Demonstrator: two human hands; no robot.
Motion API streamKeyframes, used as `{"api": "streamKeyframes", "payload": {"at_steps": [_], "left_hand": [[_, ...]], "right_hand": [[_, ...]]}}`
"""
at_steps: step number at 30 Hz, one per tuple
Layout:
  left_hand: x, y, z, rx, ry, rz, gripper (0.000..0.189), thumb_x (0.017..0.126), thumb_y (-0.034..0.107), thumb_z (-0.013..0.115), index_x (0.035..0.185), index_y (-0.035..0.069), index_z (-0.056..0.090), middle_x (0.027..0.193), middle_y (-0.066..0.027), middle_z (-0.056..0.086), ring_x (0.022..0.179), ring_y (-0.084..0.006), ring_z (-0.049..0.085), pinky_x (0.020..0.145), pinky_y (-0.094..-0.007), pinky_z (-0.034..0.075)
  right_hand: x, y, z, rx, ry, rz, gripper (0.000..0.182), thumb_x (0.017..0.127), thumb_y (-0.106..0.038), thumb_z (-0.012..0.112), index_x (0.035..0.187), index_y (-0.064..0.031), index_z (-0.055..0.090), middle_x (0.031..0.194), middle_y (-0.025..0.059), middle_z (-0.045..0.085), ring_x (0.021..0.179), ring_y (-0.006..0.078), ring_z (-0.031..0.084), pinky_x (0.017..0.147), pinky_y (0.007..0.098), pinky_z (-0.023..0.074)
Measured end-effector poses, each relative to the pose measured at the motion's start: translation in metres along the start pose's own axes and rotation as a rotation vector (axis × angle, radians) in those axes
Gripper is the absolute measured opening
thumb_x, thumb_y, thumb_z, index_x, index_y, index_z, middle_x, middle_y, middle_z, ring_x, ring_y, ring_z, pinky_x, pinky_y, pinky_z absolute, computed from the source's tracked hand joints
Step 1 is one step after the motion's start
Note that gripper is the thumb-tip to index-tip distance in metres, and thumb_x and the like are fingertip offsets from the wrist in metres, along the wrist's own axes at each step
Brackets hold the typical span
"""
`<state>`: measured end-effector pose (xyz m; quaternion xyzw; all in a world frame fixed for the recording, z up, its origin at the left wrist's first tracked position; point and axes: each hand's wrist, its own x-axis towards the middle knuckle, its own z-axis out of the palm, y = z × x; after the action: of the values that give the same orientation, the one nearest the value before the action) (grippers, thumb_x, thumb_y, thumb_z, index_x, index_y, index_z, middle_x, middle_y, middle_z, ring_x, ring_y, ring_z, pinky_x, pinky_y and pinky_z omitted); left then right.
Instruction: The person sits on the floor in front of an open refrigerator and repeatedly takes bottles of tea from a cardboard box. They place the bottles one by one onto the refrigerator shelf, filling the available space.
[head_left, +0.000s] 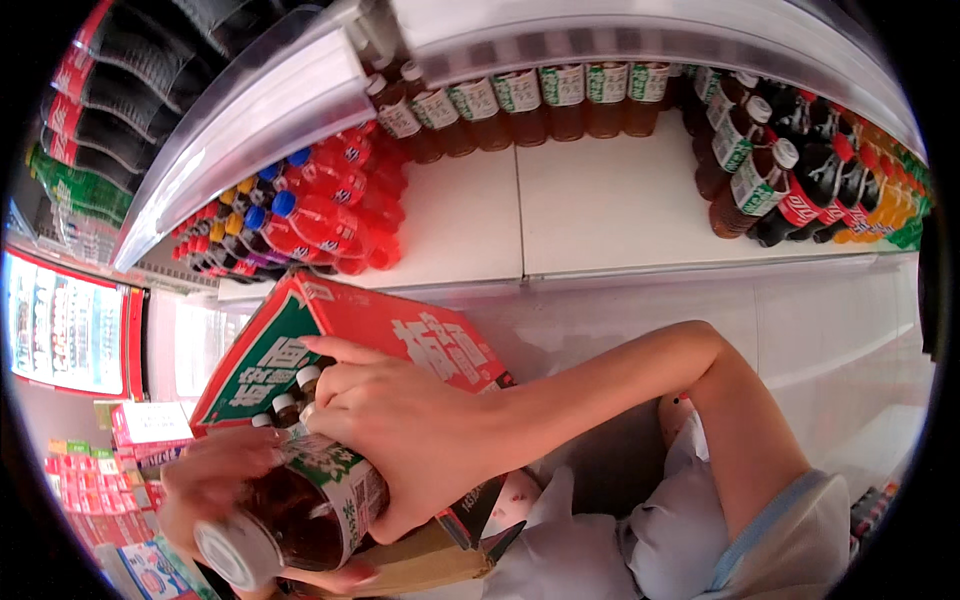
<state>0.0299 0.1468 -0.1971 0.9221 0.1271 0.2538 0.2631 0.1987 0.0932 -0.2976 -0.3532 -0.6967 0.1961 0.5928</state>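
Note:
My right hand (420, 435) reaches over an open red and green cardboard carton (360, 307), its palm against the label of a tea bottle (300, 502) with a white cap. The fingers of that hand point at several white-capped bottles (285, 409) inside the carton; whether they grip one is hidden. My left hand (217, 480), blurred, wraps around the neck and side of the same tea bottle, which tilts with its cap toward the lower left.
Beyond the carton a white shelf (480, 225) holds a back row of tea bottles (562, 101). Red drink bottles (330, 202) stand left; more tea bottles (750, 191) and cola bottles (814, 187) stand right. A clear-edged upper shelf (247, 142) overhangs. Stacked packages (97, 480) lie lower left.

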Motion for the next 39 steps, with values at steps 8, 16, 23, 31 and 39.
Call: {"api": "streamKeyframes", "payload": {"at_steps": [8, 16, 23, 31, 39], "left_hand": [[0.013, -0.057, -0.011, 0.065, -0.234, 0.148, 0.033, 0.069, 0.020, 0.071, 0.093, 0.000, 0.062, 0.080, -0.0118, 0.066, 0.076, -0.0251, 0.062, 0.071, -0.0348, 0.047], [-0.010, -0.076, 0.006, 0.428, -0.701, -0.106, 0.031, 0.076, 0.020, 0.068, 0.102, 0.005, 0.058, 0.111, -0.0131, 0.058, 0.103, -0.0310, 0.056, 0.084, -0.0397, 0.044], [-0.010, -0.071, 0.015, 0.480, -0.714, -0.142, 0.036, 0.079, 0.021, 0.067, 0.105, 0.001, 0.052, 0.110, -0.0180, 0.056, 0.104, -0.0346, 0.053, 0.087, -0.0411, 0.043], [-0.021, -0.078, 0.024, 0.495, -0.652, -0.164, 0.039, 0.074, 0.018, 0.069, 0.104, 0.000, 0.050, 0.107, -0.0180, 0.056, 0.105, -0.0338, 0.051, 0.087, -0.0422, 0.043], [-0.029, -0.078, 0.031, 0.629, -0.594, -0.138, 0.040, 0.072, 0.016, 0.068, 0.104, 0.002, 0.050, 0.105, -0.0162, 0.055, 0.105, -0.0313, 0.050, 0.090, -0.0418, 0.040]], "right_hand": [[-0.049, 0.021, -0.031, 0.690, -0.069, 0.211, 0.049, 0.066, -0.030, 0.074, 0.106, -0.0047, 0.061, 0.108, 0.0121, 0.064, 0.104, 0.0220, 0.059, 0.096, 0.0419, 0.0430], [-0.070, 0.059, -0.099, 1.489, 0.302, 0.516, 0.079, 0.059, -0.036, 0.063, 0.127, -0.0001, 0.042, 0.110, 0.0264, 0.057, 0.103, 0.0421, 0.057, 0.093, 0.0500, 0.0440], [-0.141, 0.084, -0.156, 0.509, 0.662, 0.624, 0.058, 0.071, -0.025, 0.066, 0.119, 0.0013, 0.047, 0.105, 0.0204, 0.062, 0.100, 0.0314, 0.062, 0.092, 0.0433, 0.0470], [-0.208, 0.120, -0.217, -0.244, 0.941, 0.570, 0.074, 0.065, -0.013, 0.084, 0.124, 0.0006, 0.043, 0.113, 0.0086, 0.056, 0.101, 0.0182, 0.055, 0.090, 0.0327, 0.0427], [-0.221, 0.107, -0.221, -0.160, 0.901, 0.570, 0.064, 0.074, -0.003, 0.074, 0.130, -0.0004, 0.041, 0.119, 0.0090, 0.055, 0.109, 0.0185, 0.053, 0.097, 0.0339, 0.0394]]}}
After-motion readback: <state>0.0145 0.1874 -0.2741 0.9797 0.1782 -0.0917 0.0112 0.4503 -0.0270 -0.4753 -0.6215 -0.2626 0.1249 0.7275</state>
